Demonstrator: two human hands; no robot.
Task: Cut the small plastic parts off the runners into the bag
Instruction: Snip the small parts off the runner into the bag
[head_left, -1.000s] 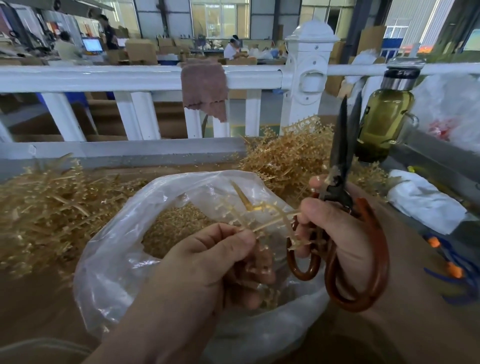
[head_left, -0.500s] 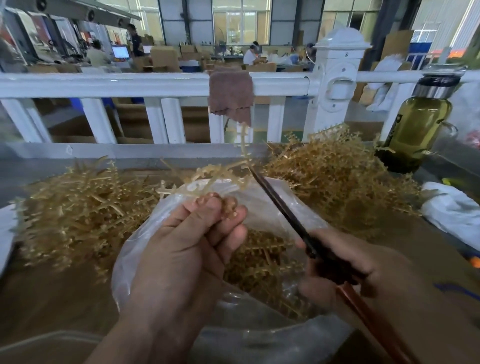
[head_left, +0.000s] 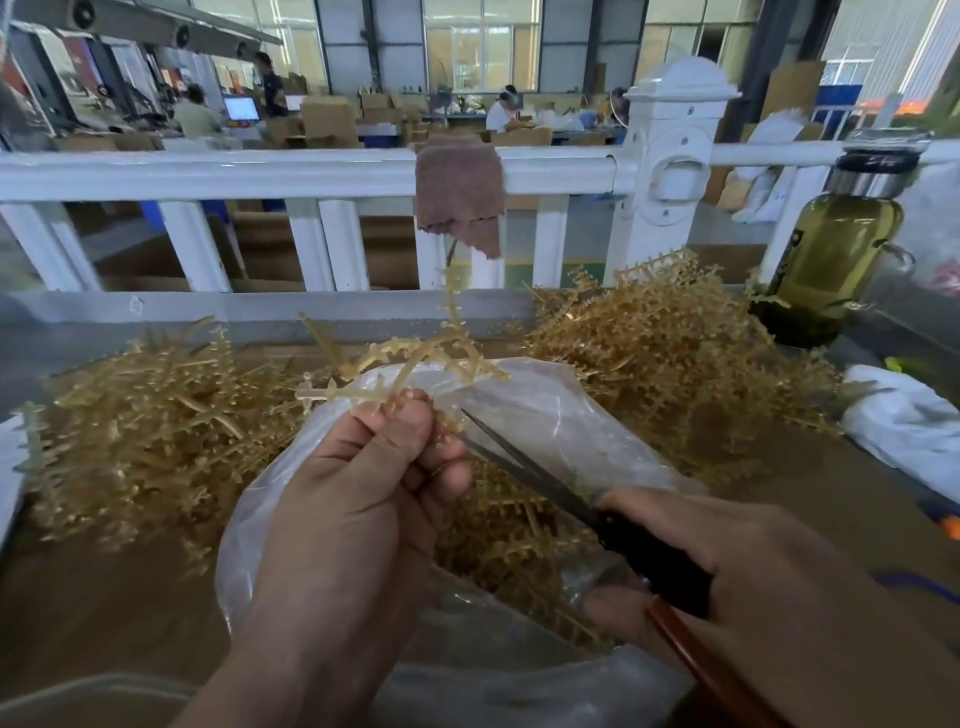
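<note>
As we snip over the bag (head_left: 561, 415)

While our left hand (head_left: 358, 499) pinches the runner (head_left: 415, 353) above the bag, its main stem lies left to right, one branch rising away from us; our right hand (head_left: 753, 582) grips the scissors (head_left: 535, 478), blades barely parted, pointing up-left at it

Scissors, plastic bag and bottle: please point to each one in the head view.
scissors (head_left: 561, 492), head view, on the blades near the pivot.
plastic bag (head_left: 561, 410), head view, on its clear far wall.
bottle (head_left: 831, 260), head view, on the glass body.
</note>
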